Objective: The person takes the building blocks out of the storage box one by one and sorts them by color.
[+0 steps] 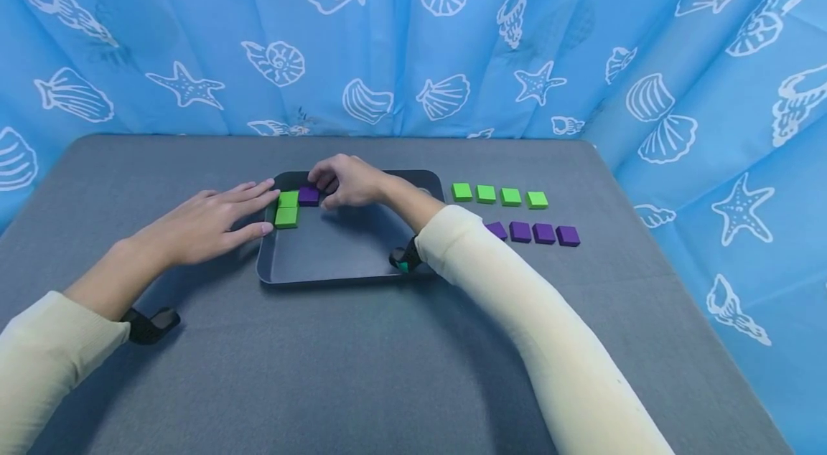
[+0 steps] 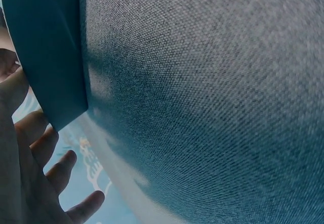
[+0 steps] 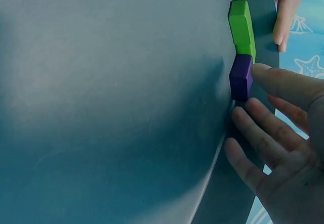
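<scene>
In the head view my right hand (image 1: 352,181) is over the back left part of a dark baking tray (image 1: 342,254), beside a purple square block (image 1: 309,196). In the right wrist view one fingertip touches the edge of that purple block (image 3: 241,78), and the other fingers (image 3: 263,140) are spread along the tray wall. Two green blocks (image 1: 287,217) form a column against the tray's left side, the farther one adjoining the purple block. My left hand (image 1: 216,219) steadies the tray's left rim with extended fingers; the left wrist view shows its fingers (image 2: 61,171) beside the tray's outer wall (image 2: 50,57).
Right of the tray, several green blocks (image 1: 486,194) lie in a row on the grey table (image 1: 362,369). In front of them is a row of purple blocks (image 1: 544,233), its left end partly hidden by my right sleeve (image 1: 517,297). A blue seashell-print curtain (image 1: 400,31) hangs behind the table.
</scene>
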Demonstrator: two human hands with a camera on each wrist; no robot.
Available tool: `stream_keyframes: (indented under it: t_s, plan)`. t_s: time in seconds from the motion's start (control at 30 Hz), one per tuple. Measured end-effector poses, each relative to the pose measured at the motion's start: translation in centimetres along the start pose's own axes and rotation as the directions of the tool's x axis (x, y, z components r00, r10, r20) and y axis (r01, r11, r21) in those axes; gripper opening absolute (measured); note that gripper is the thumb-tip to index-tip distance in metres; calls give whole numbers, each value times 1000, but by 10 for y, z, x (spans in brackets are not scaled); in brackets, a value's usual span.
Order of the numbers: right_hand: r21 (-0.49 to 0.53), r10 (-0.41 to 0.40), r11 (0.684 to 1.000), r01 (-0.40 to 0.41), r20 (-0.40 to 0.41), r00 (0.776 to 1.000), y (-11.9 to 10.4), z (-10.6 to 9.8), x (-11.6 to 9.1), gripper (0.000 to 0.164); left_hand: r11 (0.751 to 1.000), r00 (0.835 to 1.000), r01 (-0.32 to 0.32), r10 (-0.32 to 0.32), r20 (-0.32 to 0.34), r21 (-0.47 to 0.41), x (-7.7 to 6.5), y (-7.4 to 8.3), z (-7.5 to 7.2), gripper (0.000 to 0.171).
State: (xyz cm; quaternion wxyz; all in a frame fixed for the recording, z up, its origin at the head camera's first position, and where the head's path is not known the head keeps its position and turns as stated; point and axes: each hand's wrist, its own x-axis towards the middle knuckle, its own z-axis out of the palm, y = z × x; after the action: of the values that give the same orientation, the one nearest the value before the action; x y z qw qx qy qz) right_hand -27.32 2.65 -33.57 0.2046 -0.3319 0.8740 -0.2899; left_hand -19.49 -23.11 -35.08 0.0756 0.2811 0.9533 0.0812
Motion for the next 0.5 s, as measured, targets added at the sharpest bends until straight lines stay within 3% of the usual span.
stream_keyframes:
  t_s: [0.5]
  plan:
    - [-40, 25, 999, -26, -31, 999, -4, 3, 6, 48, 1000, 1000, 9, -9, 2, -2, -1, 0, 1, 69]
